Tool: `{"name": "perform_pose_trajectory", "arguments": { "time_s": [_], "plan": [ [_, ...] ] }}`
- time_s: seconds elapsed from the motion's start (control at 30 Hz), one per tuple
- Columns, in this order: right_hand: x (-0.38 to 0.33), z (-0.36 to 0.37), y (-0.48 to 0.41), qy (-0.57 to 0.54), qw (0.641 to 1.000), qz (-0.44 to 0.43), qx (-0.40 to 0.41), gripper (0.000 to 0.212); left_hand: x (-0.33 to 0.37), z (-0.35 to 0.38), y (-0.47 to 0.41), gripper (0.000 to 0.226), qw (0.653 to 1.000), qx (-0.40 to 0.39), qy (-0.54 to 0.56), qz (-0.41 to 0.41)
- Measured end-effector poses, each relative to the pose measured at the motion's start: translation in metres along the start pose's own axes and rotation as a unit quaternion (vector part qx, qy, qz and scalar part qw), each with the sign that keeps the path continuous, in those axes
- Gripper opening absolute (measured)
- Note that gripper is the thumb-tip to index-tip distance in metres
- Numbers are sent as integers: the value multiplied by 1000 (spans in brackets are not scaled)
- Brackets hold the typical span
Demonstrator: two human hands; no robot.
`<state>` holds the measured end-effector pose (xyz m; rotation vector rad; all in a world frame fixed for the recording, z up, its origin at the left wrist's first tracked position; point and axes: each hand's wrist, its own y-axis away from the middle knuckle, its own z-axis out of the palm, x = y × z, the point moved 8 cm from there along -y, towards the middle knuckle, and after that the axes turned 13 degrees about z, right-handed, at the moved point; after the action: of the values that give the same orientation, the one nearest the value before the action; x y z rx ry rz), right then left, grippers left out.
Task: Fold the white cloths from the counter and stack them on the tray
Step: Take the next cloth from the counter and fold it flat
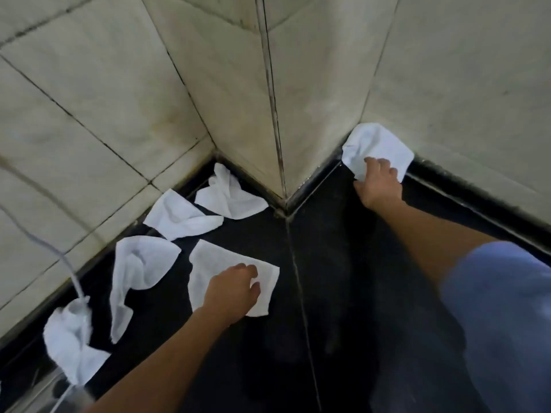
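On the counter (pixel 343 263), left hand (pixel 232 289) with curled fingers pinching flat cloth (pixel 208 263), right hand (pixel 377 183) with fingers clamped on crumpled cloth (pixel 375 141) at the wall (pixel 447 84)

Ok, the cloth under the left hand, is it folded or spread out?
Spread out: the cloth lies as one flat, slightly creased sheet on the dark counter, left hand gripping its right part.

Pale cream wall tiles (pixel 104 84) cover the walls, with dark, grimy grout lines (pixel 89 130) between them. The walls meet in an outward corner (pixel 272 114) that juts toward the camera. Below, a glossy black counter (pixel 343 263) wraps round that corner, and a thin seam (pixel 301 293) crosses it. The light is dim and even. At the left hangs what may be a pale cord (pixel 71 271), which is blurred.
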<state>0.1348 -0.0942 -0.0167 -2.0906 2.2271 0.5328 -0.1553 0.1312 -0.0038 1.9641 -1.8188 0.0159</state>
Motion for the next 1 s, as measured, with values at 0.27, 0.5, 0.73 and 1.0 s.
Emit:
{"name": "perform_pose_trajectory", "arguments": {
  "time_s": [0.27, 0.5, 0.73, 1.0],
  "plan": [
    [5, 56, -49, 42, 988, 18, -147, 37, -9, 30, 0, 30, 1000, -23, 16, -5],
    [-15, 8, 44, -178, 981, -23, -79, 14, -6, 20, 27, 29, 1000, -14, 14, 12],
    [2, 7, 218, -121, 979, -139, -86, 17, 1, 10, 66, 25, 999, 16, 15, 38],
    [38, 97, 285, 82, 945, -212, -236, 44, -14, 36, 73, 14, 999, -13, 43, 11]
  ]
}}
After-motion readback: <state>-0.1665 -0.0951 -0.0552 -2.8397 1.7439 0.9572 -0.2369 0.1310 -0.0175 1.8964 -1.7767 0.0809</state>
